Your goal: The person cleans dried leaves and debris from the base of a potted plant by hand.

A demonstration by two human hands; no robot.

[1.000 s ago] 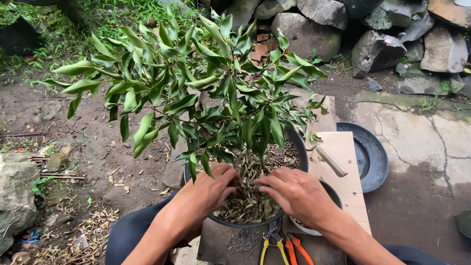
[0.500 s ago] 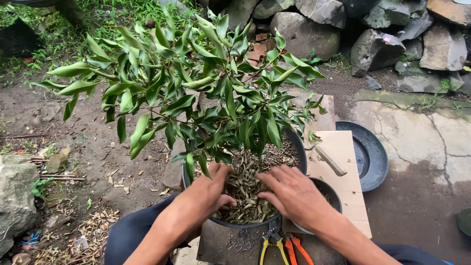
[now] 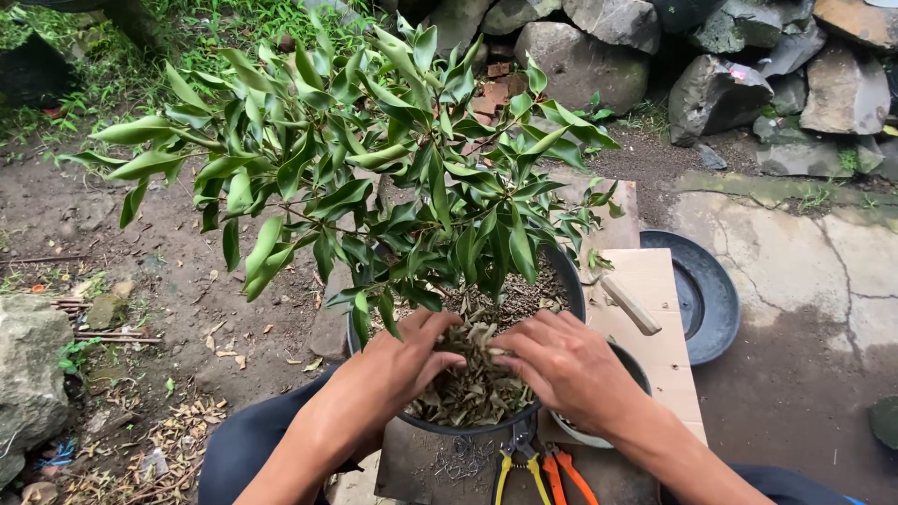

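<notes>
Both hands are down in the near half of a dark round pot (image 3: 572, 281) that holds a leafy green plant (image 3: 374, 159). The left hand (image 3: 404, 360) and right hand (image 3: 559, 363) face each other, fingers curled inward and pressing a heap of dry leaves (image 3: 472, 374) between them, so each hand is cupped around part of the pile rather than flat or fully clenched. The heap lies directly between the two sets of fingertips, on top of the soil, just near of the plant's stem; it is roughly mounded, with no clear long axis, and both hands are about equally close to it. Foliage overhangs the far side of the hands. To the right of the pot lies a pale board (image 3: 655, 309) with a wooden handle (image 3: 631, 306) on it, and further right a black saucer (image 3: 706, 297). Near the pot's near rim lie yellow pliers (image 3: 513, 463) and orange pliers (image 3: 561, 468). Rocks (image 3: 711, 56) line the far edge.
</notes>
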